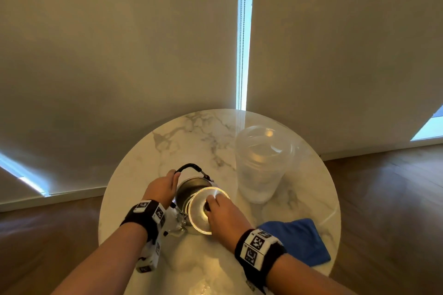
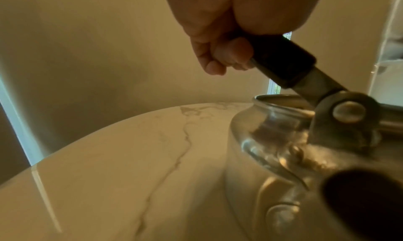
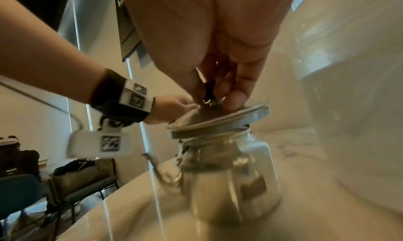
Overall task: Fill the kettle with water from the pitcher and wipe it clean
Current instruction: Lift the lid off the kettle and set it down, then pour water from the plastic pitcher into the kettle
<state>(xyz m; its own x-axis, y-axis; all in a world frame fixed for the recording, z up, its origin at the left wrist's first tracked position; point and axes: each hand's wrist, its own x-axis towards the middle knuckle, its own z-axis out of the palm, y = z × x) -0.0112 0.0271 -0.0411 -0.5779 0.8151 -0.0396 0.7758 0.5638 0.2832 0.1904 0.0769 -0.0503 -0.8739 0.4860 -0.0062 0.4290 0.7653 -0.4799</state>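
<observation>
A steel kettle stands mid-table with its mouth uncovered. My left hand grips the kettle's black handle, which is swung up and back. My right hand pinches the black knob of the round steel lid and holds it tilted just above the kettle's near rim. A frosted plastic pitcher holding water stands to the right of the kettle. A blue cloth lies at the table's near right.
Everything sits on a small round marble table against closed beige blinds. Wooden floor surrounds it. In the right wrist view, a chair with bags stands off to the left.
</observation>
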